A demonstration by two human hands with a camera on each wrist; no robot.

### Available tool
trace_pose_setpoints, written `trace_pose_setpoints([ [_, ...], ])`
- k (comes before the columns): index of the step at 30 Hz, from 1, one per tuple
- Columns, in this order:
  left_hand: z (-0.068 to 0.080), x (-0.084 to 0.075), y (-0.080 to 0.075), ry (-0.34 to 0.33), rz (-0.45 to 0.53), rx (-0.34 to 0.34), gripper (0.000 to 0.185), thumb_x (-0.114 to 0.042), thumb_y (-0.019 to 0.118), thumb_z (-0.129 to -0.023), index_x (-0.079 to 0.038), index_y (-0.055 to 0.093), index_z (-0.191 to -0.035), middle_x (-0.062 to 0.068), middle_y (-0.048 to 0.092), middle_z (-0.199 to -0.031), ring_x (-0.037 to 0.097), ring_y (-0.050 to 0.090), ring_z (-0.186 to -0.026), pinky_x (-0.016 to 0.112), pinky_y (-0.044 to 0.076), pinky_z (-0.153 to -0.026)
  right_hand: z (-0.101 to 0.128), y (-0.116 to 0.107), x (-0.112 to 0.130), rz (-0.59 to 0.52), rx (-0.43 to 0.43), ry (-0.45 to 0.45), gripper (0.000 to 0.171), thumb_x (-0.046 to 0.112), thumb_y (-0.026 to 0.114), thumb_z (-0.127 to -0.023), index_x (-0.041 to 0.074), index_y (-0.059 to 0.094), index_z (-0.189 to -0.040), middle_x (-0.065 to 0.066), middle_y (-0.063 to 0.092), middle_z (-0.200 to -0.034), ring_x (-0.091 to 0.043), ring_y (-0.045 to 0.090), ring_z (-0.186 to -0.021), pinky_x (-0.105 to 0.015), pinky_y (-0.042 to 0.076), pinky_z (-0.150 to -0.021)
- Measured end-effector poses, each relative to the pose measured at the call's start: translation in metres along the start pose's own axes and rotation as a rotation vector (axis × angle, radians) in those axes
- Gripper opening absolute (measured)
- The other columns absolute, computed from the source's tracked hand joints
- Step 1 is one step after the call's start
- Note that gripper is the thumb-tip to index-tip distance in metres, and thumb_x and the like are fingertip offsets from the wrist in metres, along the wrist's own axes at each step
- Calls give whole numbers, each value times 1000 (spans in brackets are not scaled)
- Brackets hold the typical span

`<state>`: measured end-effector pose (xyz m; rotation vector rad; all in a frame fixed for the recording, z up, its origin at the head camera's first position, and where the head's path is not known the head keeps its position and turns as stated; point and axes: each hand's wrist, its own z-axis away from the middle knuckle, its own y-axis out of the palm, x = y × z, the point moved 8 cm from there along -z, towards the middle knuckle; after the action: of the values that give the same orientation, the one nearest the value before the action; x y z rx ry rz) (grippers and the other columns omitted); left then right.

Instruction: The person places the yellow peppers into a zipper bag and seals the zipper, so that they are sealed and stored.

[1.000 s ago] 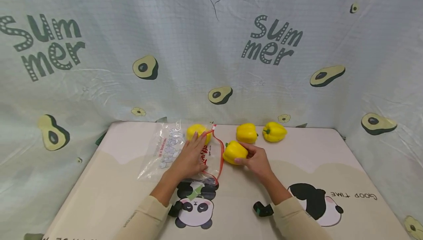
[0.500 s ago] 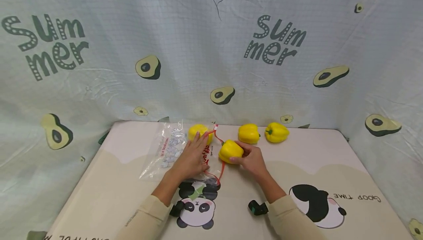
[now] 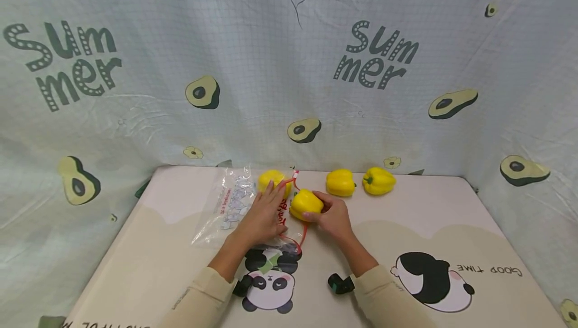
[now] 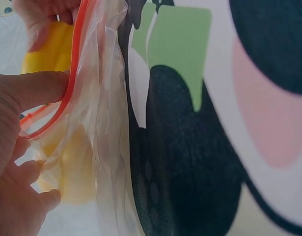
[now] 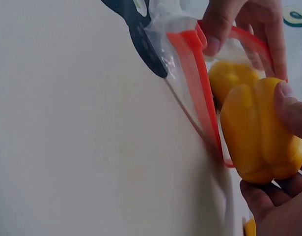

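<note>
My left hand [image 3: 259, 222] holds the mouth of a clear plastic zip bag [image 3: 231, 202] with a red rim. In the right wrist view, its thumb lies at one side of the red rim [image 5: 200, 93] and its fingers at the other, with the mouth spread apart. One yellow bell pepper [image 3: 266, 180] lies inside the bag, seen through the film. My right hand [image 3: 335, 217] grips another yellow bell pepper [image 3: 304, 205] between thumb and fingers, right at the bag's mouth. The held pepper [image 5: 261, 130] overlaps the one in the bag in the right wrist view.
Two more yellow bell peppers, one nearer [image 3: 340, 182] and one farther right [image 3: 379, 181], lie near the table's back edge. The pale table [image 3: 149, 258] carries printed pandas. A printed curtain [image 3: 253, 132] hangs behind and along both sides.
My right hand has moved left with the bell pepper, from beside the bag's red rim to over its mouth. The left hand and the other peppers have stayed in place.
</note>
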<state>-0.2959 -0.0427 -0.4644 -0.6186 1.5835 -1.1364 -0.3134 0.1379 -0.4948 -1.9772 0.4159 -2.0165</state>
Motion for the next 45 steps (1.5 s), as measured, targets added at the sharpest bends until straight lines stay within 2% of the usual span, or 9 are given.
trace_pose_setpoints([
  [6, -1, 1, 2, 9, 4, -8, 108, -24, 89, -82, -12, 22, -167, 0, 17, -177, 28, 7, -166, 58, 12, -133, 0, 11, 4, -15, -29, -8, 66, 15, 87, -85, 6, 61, -145, -13, 66, -145, -33, 63, -131, -50, 50, -116],
  [13, -1, -2, 4, 33, 6, -22, 107, -22, 89, -82, -10, 24, -166, 1, 18, -177, 31, 10, -166, 60, 14, -132, 2, 21, 8, 1, -112, 6, 65, 17, 85, -87, 3, 59, -145, -16, 64, -146, -36, 61, -134, -53, 47, -118],
  [21, -4, -6, 5, 30, 4, -21, 108, -18, 88, -83, -12, 21, -167, 0, 15, -178, 30, 9, -166, 59, 11, -133, 1, 29, 12, 38, -194, 3, 64, 15, 84, -88, 5, 58, -145, -16, 57, -142, -35, 56, -132, -54, 43, -121],
  [29, -4, -7, 5, 28, 2, -22, 108, -14, 87, -82, -14, 20, -168, 0, 15, -178, 32, 9, -166, 60, 11, -132, 1, 32, 16, 42, -252, -19, 62, 21, 84, -89, 9, 60, -144, -12, 63, -141, -32, 61, -129, -51, 48, -117],
  [36, -3, -5, 5, 32, -12, -25, 108, -15, 87, -82, -14, 21, -168, -1, 16, -178, 30, 10, -166, 61, 10, -132, -3, 36, 20, 62, -221, -67, 57, 24, 80, -92, 16, 62, -146, -8, 66, -144, -30, 64, -128, -49, 51, -114],
  [42, -2, -6, 4, 52, -22, -28, 107, -15, 87, -82, -12, 23, -167, 1, 18, -177, 32, 13, -165, 62, 11, -132, -3, 41, 20, 34, -134, -46, 62, 11, 78, -91, 4, 52, -147, -17, 60, -148, -35, 59, -133, -53, 46, -119],
  [45, -2, -6, 3, 57, -24, -27, 107, -16, 88, -82, -12, 24, -167, 1, 19, -177, 32, 14, -165, 63, 11, -132, -5, 39, 19, 60, -119, -50, 62, 10, 79, -89, 1, 52, -144, -20, 60, -144, -36, 59, -132, -53, 46, -119],
])
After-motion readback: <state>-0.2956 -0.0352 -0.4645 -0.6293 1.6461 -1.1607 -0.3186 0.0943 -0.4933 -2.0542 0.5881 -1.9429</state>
